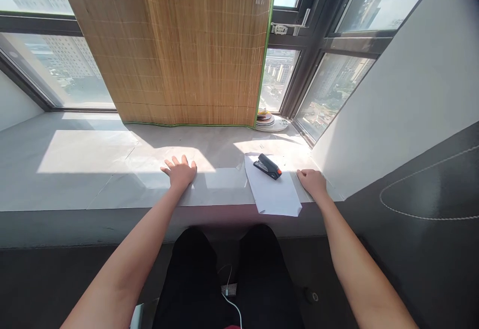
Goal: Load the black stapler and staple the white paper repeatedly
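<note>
My left hand [179,173] lies on the pale windowsill [108,189] with its fingers spread and nothing in it. Over to the right, my right hand [313,183] rests on the same sill near the wall, its fingers curled in; whether anything is under them is hidden. Between the hands, nearer the right one, is white paper [277,194] whose front edge hangs over the sill's edge. A black stapler [267,166] with an orange-red end lies on top of the paper. Neither hand touches the stapler.
A bamboo blind [194,49] with green edging hangs down to the sill at the back. Beside its lower right corner sits a stack of plates [271,122]. A white wall [392,79] bounds the right side. A white cable [234,305] runs between my knees.
</note>
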{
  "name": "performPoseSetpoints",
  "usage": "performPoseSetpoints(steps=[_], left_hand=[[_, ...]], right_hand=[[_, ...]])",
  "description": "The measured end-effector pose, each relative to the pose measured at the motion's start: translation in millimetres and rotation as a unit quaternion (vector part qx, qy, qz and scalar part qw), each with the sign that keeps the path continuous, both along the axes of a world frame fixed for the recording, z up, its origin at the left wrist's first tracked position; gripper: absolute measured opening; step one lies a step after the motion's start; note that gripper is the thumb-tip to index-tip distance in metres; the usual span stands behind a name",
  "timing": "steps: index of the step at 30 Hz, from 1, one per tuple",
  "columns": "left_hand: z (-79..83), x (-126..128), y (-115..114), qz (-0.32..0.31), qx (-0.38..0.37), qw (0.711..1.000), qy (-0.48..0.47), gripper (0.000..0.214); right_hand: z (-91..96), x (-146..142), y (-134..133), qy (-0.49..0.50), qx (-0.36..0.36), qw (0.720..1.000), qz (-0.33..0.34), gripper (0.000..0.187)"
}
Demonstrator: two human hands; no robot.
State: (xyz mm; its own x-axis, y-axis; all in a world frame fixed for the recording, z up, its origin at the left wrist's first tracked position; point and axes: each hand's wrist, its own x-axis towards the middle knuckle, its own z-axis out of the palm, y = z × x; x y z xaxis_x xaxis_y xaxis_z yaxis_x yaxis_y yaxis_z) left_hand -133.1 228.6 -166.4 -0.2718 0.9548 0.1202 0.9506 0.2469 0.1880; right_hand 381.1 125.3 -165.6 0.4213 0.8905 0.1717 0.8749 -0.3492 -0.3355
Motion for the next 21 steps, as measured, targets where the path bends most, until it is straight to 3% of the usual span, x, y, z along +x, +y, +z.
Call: performPoseSetpoints(steps=[2, 5, 8, 10, 14, 17, 21], left_hand=[[-1.1, 0, 0, 0.000, 0.004, 1.000, 0.003, 0.067], [-1.8, 0, 0, -0.002, 0.009, 1.000, 0.008, 0.066], [-0.1, 1, 0, 0.000, 0.008, 1.000, 0.012, 0.065], [2.1, 1, -2, 0.002, 0.003, 1.000, 0.013, 0.065], [4.2, 3, -5, 0.002, 0.007, 1.000, 0.017, 0.066], [1.3, 3, -5, 0.004, 0.023, 0.999, 0.028, 0.066], [-4.1, 2, -5, 0.004, 0.034, 0.999, 0.035, 0.066]], right_hand=[[-5.8, 4, -1, -0.038, -0.028, 0.999, 0.025, 0.045], [-5.9, -8, 13, -0.073, 0.039, 0.994, 0.071, 0.043], [1.7, -26, 46, -0.055, 0.116, 0.980, 0.154, 0.029], [6.0, -37, 72, -0.022, 0.122, 0.966, 0.227, 0.036], [6.2, -57, 119, 0.029, 0.037, 0.954, 0.295, 0.059], [4.2, -73, 138, 0.030, -0.044, 0.949, 0.310, 0.060], [4.7, -109, 147, 0.004, -0.057, 0.951, 0.303, 0.058]])
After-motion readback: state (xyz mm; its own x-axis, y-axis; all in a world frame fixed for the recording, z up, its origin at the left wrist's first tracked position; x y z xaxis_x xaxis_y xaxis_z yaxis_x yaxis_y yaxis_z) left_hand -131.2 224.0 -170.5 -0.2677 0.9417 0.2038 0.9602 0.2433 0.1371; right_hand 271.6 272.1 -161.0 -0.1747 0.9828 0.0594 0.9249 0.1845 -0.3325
